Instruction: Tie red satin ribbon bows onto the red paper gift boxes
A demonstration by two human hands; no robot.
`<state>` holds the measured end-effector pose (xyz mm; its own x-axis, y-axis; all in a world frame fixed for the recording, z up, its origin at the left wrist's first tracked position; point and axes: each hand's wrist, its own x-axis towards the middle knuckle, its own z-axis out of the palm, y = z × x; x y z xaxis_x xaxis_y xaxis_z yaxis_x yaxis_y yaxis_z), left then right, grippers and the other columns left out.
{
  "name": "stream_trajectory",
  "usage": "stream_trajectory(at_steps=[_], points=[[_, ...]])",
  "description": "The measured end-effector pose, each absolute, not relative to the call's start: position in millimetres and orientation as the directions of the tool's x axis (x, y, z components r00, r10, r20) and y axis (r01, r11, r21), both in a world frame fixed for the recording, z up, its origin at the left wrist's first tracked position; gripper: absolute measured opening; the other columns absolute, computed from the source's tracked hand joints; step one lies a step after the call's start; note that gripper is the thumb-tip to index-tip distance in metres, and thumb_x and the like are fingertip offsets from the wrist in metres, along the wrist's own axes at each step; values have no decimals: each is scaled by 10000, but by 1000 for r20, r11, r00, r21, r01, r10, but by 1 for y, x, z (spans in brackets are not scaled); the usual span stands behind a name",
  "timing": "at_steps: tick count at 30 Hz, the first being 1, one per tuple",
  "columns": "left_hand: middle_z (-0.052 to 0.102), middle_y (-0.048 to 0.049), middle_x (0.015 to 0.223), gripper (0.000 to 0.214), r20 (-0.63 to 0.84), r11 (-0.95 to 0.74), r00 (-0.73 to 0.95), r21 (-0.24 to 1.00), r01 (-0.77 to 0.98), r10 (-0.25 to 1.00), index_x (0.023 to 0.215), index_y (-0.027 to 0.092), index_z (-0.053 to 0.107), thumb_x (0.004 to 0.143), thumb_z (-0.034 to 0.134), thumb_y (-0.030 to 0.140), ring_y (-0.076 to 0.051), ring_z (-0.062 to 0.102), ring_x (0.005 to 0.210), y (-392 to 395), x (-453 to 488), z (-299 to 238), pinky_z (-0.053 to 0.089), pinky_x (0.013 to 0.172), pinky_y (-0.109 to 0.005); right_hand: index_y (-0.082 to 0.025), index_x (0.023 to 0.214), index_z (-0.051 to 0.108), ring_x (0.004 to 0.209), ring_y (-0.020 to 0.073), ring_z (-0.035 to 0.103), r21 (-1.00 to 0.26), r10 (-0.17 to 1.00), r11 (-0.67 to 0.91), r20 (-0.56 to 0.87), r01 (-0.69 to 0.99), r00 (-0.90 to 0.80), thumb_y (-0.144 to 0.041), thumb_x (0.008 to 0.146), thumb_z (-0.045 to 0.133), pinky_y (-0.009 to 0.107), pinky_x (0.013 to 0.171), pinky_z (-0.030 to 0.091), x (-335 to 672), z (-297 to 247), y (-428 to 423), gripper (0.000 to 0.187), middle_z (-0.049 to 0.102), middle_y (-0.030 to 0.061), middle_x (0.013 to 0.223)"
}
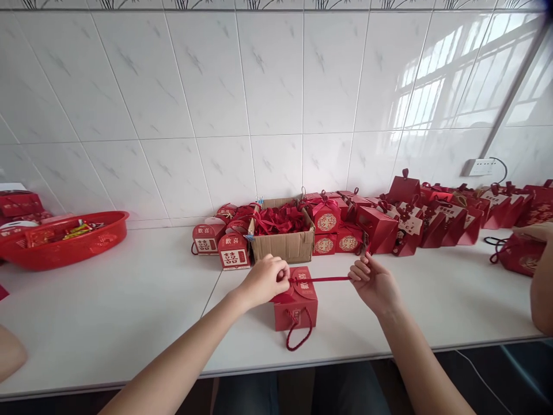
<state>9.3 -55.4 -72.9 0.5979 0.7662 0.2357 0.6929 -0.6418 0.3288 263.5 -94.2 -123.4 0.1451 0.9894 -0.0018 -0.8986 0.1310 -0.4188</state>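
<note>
A red gift box (pixel 298 308) with gold print on its lid stands on the white table in front of me. From its near side hangs a twisted dark red cord handle (pixel 299 340). My left hand (pixel 268 279) is closed in a pinch over the left part of the lid, gripping a red ribbon. To the right, my right hand (pixel 375 282) pinches the same red ribbon (pixel 330 279), which runs taut and level between both hands just above the lid. Whatever lies under my left fingers is hidden.
Behind the gift box, a cardboard box (pixel 283 248) holds a heap of red ribbons. Finished-looking red boxes (pixel 326 223) crowd the wall rightward. A red plastic basin (pixel 64 245) with sweets sits left. Other people's arms (pixel 542 282) reach in at both sides.
</note>
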Motion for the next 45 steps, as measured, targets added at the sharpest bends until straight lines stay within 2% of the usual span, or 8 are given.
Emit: stream_trajectory(at_steps=[6,13,17,19,22,28,33,45], points=[[585,-46,952,215,289,-571,493,449,688,821,901,208,515,811,509,403,-205,534,873,-62,-5,-83,429,763,-327,-150,655,454,415,41,305,-430,984,168,14,-887,179,-139,866,492,172,410,348,276,-128,-94,214,344,-65,512],[432,45,576,411,56,-319,433,761,565,900,657,197,425,828,414,570,-139,474,569,-60,-8,-108,388,576,-269,-165,666,444,422,41,318,-460,985,159,13,-874,172,-172,870,512,168,422,361,274,-131,-93,215,334,-67,530],[539,-9,863,359,182,-327,313,797,508,932,808,201,472,769,535,552,-182,522,847,-60,-4,-111,403,755,-292,-176,675,438,420,44,318,-475,984,164,18,-865,177,-184,856,555,170,421,364,275,-132,-92,216,325,-70,544],[549,-38,1001,414,92,-215,278,867,451,956,906,202,497,720,601,556,-203,508,972,-60,-5,-110,385,830,-302,-176,673,436,419,44,317,-475,984,166,17,-864,180,-179,853,557,169,419,363,275,-131,-93,217,323,-71,542],[565,-15,823,449,-131,-25,352,914,405,927,822,177,542,694,607,602,-183,536,808,-59,-7,-105,393,740,-295,-169,666,439,420,43,321,-473,983,162,4,-866,182,-163,854,537,164,415,362,274,-130,-93,212,329,-69,530],[259,95,516,472,-211,110,447,964,240,869,600,184,423,721,581,612,-68,285,460,-63,-9,-99,342,534,-242,-168,662,448,413,47,316,-473,981,167,-9,-865,195,-176,856,525,165,406,359,273,-134,-92,210,344,-65,513],[505,24,667,300,-238,285,467,958,-33,852,674,166,509,739,628,434,-108,518,629,-69,-11,-100,457,641,-266,-168,664,457,413,46,330,-487,980,168,-14,-857,200,-183,824,575,166,407,358,270,-140,-91,200,350,-68,510],[677,-73,867,246,-185,188,470,981,42,863,817,144,641,767,613,383,-181,624,801,-66,-21,-112,446,644,-258,-170,622,439,369,31,293,-547,973,172,-38,-819,230,-193,810,599,156,374,339,276,-167,-80,248,314,-89,476]])
